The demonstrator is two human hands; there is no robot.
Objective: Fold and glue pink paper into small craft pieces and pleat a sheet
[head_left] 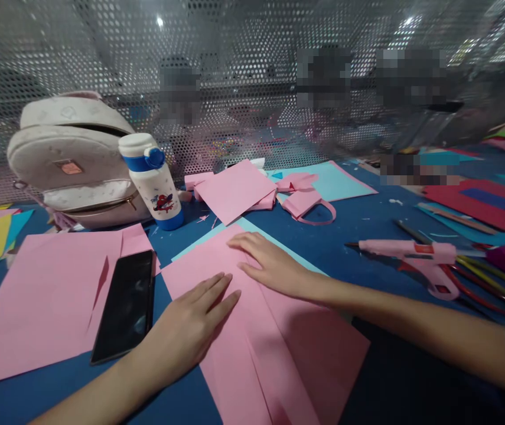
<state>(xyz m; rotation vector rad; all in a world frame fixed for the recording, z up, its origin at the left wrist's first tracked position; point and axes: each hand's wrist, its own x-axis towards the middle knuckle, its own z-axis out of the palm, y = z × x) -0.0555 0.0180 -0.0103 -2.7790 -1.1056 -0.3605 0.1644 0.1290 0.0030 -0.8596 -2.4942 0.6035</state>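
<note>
A large pink paper sheet (217,348) lies in front of me with a long fold running along it toward my body. My left hand (199,313) rests flat on its left part, fingers stretched forward. Near the far end of the fold, my right hand (270,260) presses on the paper with its thumb apart from the fingers. Neither hand grips anything. A light blue sheet (299,255) shows from beneath the pink one. Left of my left hand, a black phone (126,304) lies on another pink sheet (44,289).
A pink glue gun (411,252) lies at the right. Farther back stand a white-and-blue bottle (157,189) and a white backpack (75,159). A small pink paper bag (300,200) and a square pink sheet (237,189) sit before the perforated metal screen (243,47).
</note>
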